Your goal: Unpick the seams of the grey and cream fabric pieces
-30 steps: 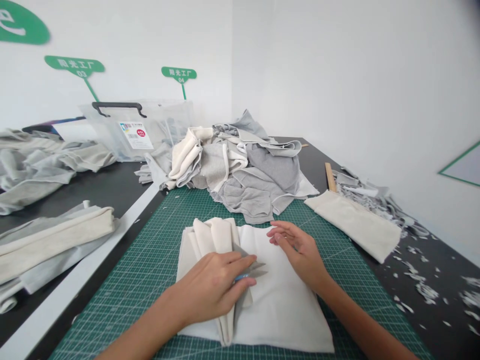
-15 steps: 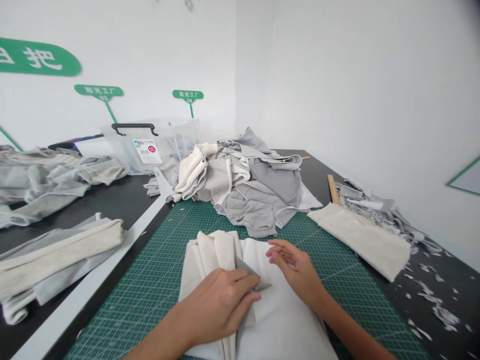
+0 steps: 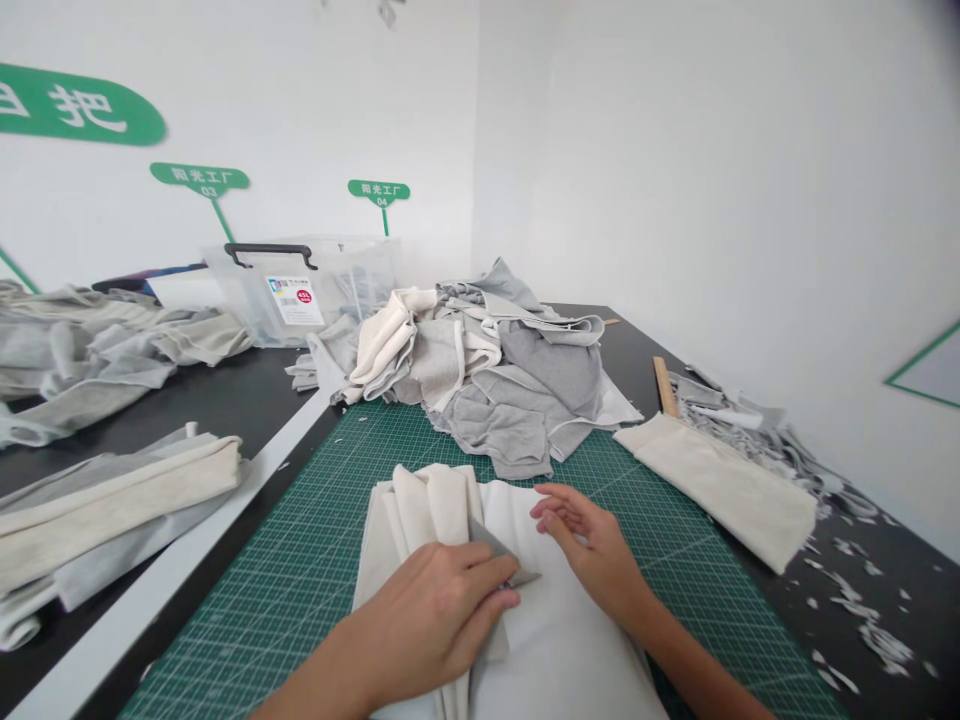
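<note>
A stack of cream and white fabric (image 3: 551,640) lies in front of me, with cream folds (image 3: 431,500) bunched along its left side. My left hand (image 3: 442,610) is closed over these folds, its thumb and forefinger pinching a grey piece of fabric (image 3: 487,540) whose pointed corner sticks out past the fingertips. To the right, my right hand (image 3: 589,545) hovers at or rests lightly on the upper right part of the white cloth. Its fingers are loosely bent, apart from the thumb, and nothing shows between them. Whether its fingertips touch the cloth I cannot tell.
A green cutting mat (image 3: 262,590) lies beneath the stack. Beyond it rises a heap of grey and cream fabric (image 3: 517,380), with a clear plastic box (image 3: 259,300) behind. Folded cloth (image 3: 720,490), a wooden strip (image 3: 664,385) and scraps (image 3: 885,640) lie right; more fabric (image 3: 135,510) lies left.
The whole view has shifted slightly. Both hands keep nearly the same pose on the fabric, and the left still pinches the grey piece.
</note>
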A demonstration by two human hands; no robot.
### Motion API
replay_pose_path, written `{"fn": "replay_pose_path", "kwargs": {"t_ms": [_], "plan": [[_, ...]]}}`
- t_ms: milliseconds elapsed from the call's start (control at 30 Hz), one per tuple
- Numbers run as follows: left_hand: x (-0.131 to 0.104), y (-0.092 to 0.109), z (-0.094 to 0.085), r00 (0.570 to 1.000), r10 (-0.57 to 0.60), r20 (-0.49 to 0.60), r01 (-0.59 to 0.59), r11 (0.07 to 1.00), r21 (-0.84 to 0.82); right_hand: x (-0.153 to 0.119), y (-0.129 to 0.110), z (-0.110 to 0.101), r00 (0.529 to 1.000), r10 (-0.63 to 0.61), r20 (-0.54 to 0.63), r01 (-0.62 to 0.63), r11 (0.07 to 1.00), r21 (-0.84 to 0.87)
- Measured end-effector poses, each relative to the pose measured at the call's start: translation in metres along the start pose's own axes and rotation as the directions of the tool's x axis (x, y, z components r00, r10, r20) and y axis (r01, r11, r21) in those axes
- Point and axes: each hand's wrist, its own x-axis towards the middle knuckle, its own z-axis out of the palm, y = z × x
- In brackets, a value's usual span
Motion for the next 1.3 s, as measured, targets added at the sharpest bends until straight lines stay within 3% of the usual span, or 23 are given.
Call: {"fn": "replay_pose_path", "kwargs": {"t_ms": [267,467,633,800,967,1133,1300], "plan": [[0.000,0.007,-0.001,0.999,0.042,0.033,-0.045,0.995,0.088,0.000,0.001,0.000,1.000,0.009,0.002,-0.009,1.000,0.000],[0.000,0.006,0.003,0.999,0.041,-0.001,-0.041,0.999,0.021,0.002,0.000,-0.003,1.000,0.020,0.002,-0.020,0.999,0.042],[0.007,0.001,0.006,1.000,0.018,-0.022,-0.016,0.995,0.097,0.004,-0.004,-0.007,0.996,0.028,-0.089,-0.019,0.995,0.099],[0.008,0.007,0.003,0.996,0.025,-0.088,-0.025,1.000,0.003,0.008,0.000,-0.013,0.984,0.075,-0.163,-0.047,0.984,0.172],[0.005,0.002,0.001,1.000,0.001,-0.005,0.000,0.997,0.079,0.009,0.003,-0.014,0.985,0.082,-0.154,-0.053,0.982,0.183],[0.001,-0.003,-0.006,0.998,0.018,-0.054,-0.018,1.000,0.012,0.007,0.000,-0.014,0.988,0.061,-0.144,-0.037,0.986,0.162],[-0.003,-0.002,-0.011,1.000,0.024,-0.009,-0.023,0.997,0.072,0.006,-0.001,-0.013,0.988,0.061,-0.139,-0.042,0.989,0.141]]}}
